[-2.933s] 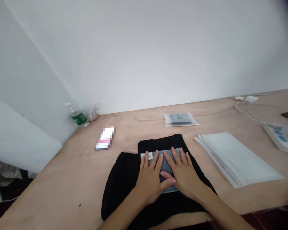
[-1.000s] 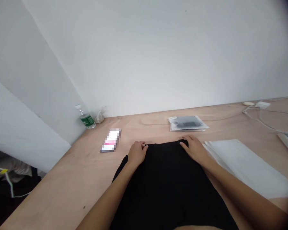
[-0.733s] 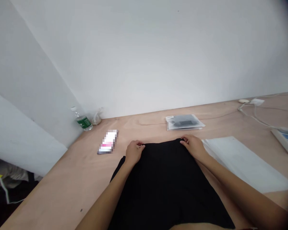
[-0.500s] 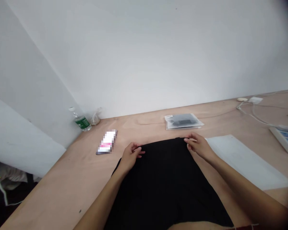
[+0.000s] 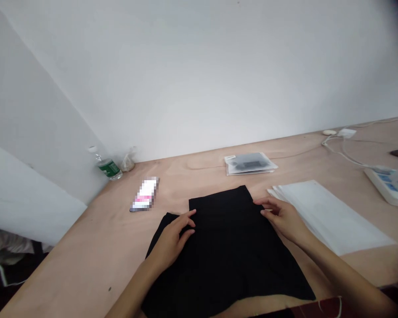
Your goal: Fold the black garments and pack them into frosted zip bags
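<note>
A black garment (image 5: 223, 247) lies spread on the table in front of me, its top end a narrow squared section. Which kind of garment it is, I cannot tell. My left hand (image 5: 174, 240) rests over its left side, thumb and fingers apart, fingertips touching the cloth. At the right edge of the narrow section is my right hand (image 5: 285, 221), with its fingertips by the cloth and a gap between thumb and forefinger. A dark corner of cloth sticks out to the left, behind my left hand.
White translucent bags (image 5: 331, 216) lie stacked to the right. Behind the garment is a packed bag (image 5: 250, 164) with dark contents. A phone (image 5: 145, 194), a bottle (image 5: 109, 168) and a small plastic bag (image 5: 128, 163) are at left. A power strip (image 5: 388, 187) and cables (image 5: 341, 152) lie right.
Both hands have loosened from the garment's top corners and moved down along its sides. The garment's top edge now shows free, and the left corner of cloth is more exposed.
</note>
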A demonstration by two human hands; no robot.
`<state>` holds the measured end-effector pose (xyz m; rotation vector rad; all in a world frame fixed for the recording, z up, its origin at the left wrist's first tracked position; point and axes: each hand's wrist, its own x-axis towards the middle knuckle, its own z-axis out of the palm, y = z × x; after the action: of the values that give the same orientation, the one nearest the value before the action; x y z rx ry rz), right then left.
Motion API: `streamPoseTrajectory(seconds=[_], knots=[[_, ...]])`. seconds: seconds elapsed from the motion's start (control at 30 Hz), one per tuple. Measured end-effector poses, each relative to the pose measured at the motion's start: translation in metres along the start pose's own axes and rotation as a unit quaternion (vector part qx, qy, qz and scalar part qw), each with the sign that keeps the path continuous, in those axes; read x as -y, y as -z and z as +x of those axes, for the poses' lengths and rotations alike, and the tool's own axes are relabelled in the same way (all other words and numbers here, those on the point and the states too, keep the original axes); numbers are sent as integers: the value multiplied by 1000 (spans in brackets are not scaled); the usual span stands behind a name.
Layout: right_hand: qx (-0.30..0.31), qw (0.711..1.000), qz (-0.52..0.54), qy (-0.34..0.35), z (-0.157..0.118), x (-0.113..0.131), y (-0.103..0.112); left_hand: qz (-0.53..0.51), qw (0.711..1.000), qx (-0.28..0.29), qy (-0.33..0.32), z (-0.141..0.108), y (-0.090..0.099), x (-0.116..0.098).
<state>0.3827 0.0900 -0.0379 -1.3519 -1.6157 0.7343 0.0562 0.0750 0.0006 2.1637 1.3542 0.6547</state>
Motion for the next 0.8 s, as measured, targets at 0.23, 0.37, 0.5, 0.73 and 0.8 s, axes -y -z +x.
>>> streamPoseTrajectory(seconds=[0.23,0.37,0.5,0.73,0.8], knots=[[-49,995,-80,37,-1,-9,-10,82,996,0,-23,-2,-6,2],[-51,988,-127,77,2,-7,-10,134,990,-7,-42,-3,-7,4],[-52,971,-186,140,-16,5,5,174,983,-30,-46,-30,2,4],[144,925,-275,220,-99,16,42,177,973,22,-146,-103,13,-11],[167,920,-283,212,-111,16,44,193,966,25,-173,-109,9,-15]])
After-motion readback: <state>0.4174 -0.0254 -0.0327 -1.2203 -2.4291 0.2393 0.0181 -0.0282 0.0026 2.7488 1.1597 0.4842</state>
